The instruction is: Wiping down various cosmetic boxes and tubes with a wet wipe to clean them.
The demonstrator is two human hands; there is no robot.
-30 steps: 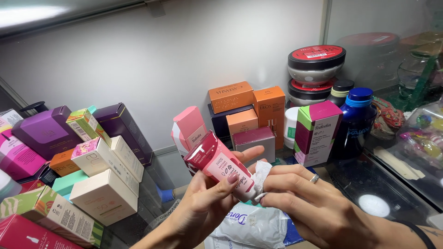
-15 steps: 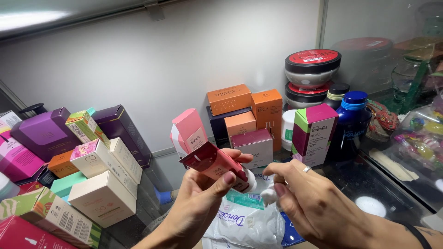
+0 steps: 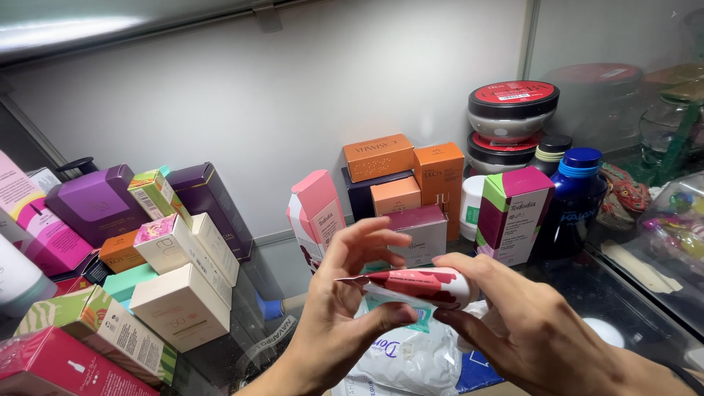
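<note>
1. Fingertips (image 3: 400,315) of the left hand (image 3: 345,330) pinch the flat crimped end of a pink-and-red cosmetic tube (image 3: 411,284), thumb below, upper fingers spread loosely above it.
2. That tube lies nearly level between both hands, long axis running left to right, rounded cap end to the right.
3. Right hand (image 3: 528,330) closes thumb and forefinger around the cap end, so each hand grips one end.
4. Beneath them rests a crumpled white plastic bag (image 3: 407,363) on the dark glass counter (image 3: 645,308).
5. Behind stand a pink carton (image 3: 317,209), orange boxes (image 3: 381,156) and a blue bottle (image 3: 576,202).
</note>
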